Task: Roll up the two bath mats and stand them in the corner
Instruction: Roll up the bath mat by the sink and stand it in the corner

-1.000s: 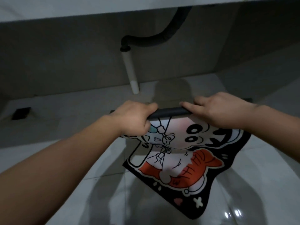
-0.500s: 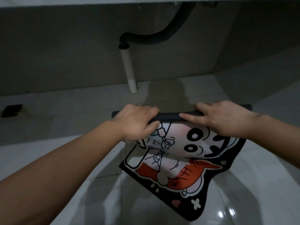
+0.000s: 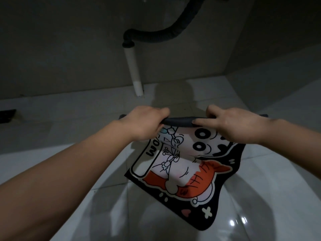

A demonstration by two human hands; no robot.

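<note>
The left hand (image 3: 144,124) and right hand (image 3: 231,126), spaced apart, are gripping the bath mat (image 3: 182,171) by its rolled far edge with curled fingers, presumably so the roll is forming evenly.

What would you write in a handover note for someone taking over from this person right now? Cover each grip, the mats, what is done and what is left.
The left grip holds the rolled far edge of the bath mat, fingers curled over it.
The right grip holds the same roll, further right.
Mat: only a thin roll is made; the printed rest slopes down to the tiled floor, in front of the white drain pipe.
Done: rolling started.
Left: finish rolling and stand it in the corner. The second mat is not in view.
</note>
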